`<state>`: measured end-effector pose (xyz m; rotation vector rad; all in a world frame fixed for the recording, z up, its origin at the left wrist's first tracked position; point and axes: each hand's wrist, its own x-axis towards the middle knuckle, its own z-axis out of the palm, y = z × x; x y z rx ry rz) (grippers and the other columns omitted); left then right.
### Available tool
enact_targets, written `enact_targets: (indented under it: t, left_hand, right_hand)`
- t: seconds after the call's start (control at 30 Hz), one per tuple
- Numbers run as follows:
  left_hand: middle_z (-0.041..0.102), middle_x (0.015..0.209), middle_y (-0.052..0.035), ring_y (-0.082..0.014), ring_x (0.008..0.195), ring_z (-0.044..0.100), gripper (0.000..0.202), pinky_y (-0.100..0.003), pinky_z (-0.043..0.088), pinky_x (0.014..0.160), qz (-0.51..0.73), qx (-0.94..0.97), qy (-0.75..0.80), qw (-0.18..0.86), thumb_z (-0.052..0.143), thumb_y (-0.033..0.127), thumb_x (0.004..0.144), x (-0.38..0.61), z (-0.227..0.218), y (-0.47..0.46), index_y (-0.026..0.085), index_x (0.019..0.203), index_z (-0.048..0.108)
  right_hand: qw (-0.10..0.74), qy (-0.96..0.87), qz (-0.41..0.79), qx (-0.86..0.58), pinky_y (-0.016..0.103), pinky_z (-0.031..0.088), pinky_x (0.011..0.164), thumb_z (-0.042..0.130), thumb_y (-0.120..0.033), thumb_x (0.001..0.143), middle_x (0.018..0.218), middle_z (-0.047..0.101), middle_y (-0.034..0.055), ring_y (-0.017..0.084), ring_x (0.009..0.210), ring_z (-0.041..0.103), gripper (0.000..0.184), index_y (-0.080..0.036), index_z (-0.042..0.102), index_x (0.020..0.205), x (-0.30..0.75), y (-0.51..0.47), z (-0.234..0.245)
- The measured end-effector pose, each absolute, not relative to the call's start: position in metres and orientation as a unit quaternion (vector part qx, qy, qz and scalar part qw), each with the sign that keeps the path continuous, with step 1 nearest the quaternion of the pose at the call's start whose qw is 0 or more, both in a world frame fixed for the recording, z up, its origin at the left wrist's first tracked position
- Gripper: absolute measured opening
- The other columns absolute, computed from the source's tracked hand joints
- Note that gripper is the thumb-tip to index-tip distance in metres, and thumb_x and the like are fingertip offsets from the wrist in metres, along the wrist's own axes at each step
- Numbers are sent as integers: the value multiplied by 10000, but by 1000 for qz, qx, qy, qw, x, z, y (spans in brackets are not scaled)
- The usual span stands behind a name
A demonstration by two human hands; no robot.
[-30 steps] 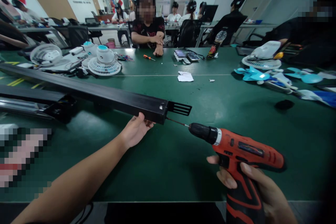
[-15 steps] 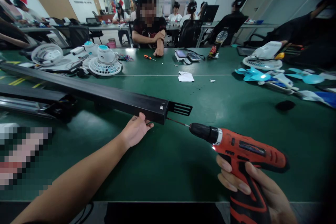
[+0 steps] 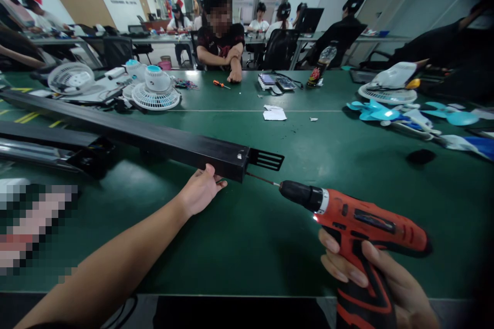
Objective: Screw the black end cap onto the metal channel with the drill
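A long black metal channel lies across the green table, its slotted end piece pointing right. My left hand grips the channel's near lower edge close to that end. My right hand is wrapped round the handle of a red and black cordless drill. The drill's thin bit reaches to the channel's end face, just below the slotted piece. A small light glows under the drill's chuck.
A second black channel lies at the left. White desk fans stand behind it; blue fan blades and another fan are at the right. Paper scraps, a screwdriver and a seated person are across the table.
My right index finger has drawn in against the drill's handle and the drill's light has come on. The drill has shifted slightly right; the channel and my left hand have stayed put.
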<state>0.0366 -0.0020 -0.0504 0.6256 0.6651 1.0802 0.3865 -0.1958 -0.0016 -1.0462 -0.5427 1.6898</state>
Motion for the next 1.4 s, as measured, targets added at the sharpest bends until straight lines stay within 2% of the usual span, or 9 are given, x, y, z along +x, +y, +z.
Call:
enact_targets:
  t: [0.17, 0.3, 0.5, 0.73, 0.9, 1.07, 1.17, 1.3, 1.4]
  left_hand:
    - [828, 1023, -50, -219, 1004, 720, 528, -380, 583, 949, 497, 293, 299, 760, 1113, 615, 724, 38, -49, -3, 221, 1007, 906]
    - [835, 1020, -48, -219, 1014, 737, 452, -376, 590, 958, 492, 303, 291, 763, 1079, 617, 803, 38, -48, -4, 232, 950, 894]
    - [863, 1113, -85, -253, 1024, 760, 569, -387, 593, 950, 505, 321, 294, 746, 1072, 659, 836, 38, -45, -6, 246, 1191, 909]
    - [864, 1308, -95, -275, 1108, 756, 794, -377, 582, 900, 528, 331, 292, 726, 969, 882, 815, 41, -34, -6, 298, 1344, 870]
    - [855, 1377, -104, -324, 1262, 764, 754, -417, 596, 992, 541, 313, 291, 724, 942, 839, 892, 43, -32, -6, 304, 1412, 836]
    - [856, 1398, -139, -375, 1339, 767, 870, -448, 631, 1030, 555, 293, 286, 724, 943, 879, 858, 44, -29, -6, 265, 1459, 807]
    - [863, 1387, -131, -362, 1323, 787, 840, -440, 659, 1046, 562, 283, 285, 723, 977, 826, 860, 45, -27, -5, 251, 1447, 805]
    - [884, 1329, -130, -347, 1245, 831, 761, -416, 695, 1002, 582, 266, 278, 717, 967, 743, 900, 46, -27, -3, 221, 1427, 798]
    - [895, 1288, -125, -340, 1206, 842, 745, -415, 706, 999, 589, 242, 280, 718, 988, 693, 868, 46, -28, -1, 211, 1406, 805]
  right_hand:
    - [501, -244, 716, -420, 312, 462, 610, 982, -639, 892, 572, 409, -51, 127, 576, 264, 470, -186, 914, 996, 389, -194, -1]
    - [480, -248, 726, -424, 299, 415, 593, 926, -769, 894, 539, 408, -34, 155, 588, 368, 638, -148, 934, 1043, 394, -189, -5]
    - [464, -286, 707, -450, 340, 474, 640, 895, -802, 903, 544, 554, 30, 205, 617, 493, 694, -142, 933, 1114, 405, -189, -15]
    - [476, -281, 697, -457, 333, 494, 599, 939, -732, 903, 562, 546, 29, 200, 609, 486, 608, -149, 923, 1077, 398, -193, -9]
    - [468, -288, 716, -430, 295, 381, 481, 961, -736, 872, 593, 571, 43, 190, 589, 453, 617, -173, 938, 1124, 400, -190, -11]
    - [478, -298, 701, -438, 304, 436, 531, 939, -745, 894, 560, 565, 54, 200, 605, 510, 632, -141, 951, 1083, 398, -189, -10]
    - [489, -276, 689, -459, 302, 454, 528, 932, -728, 915, 580, 595, 66, 212, 621, 550, 613, -139, 953, 1082, 398, -191, -13]
    - [468, -263, 696, -477, 275, 417, 470, 963, -728, 858, 582, 624, 51, 153, 507, 461, 628, -143, 946, 1084, 404, -190, -22]
    - [460, -260, 690, -495, 271, 412, 458, 948, -713, 859, 571, 632, 57, 167, 503, 484, 589, -149, 933, 1026, 406, -187, -25]
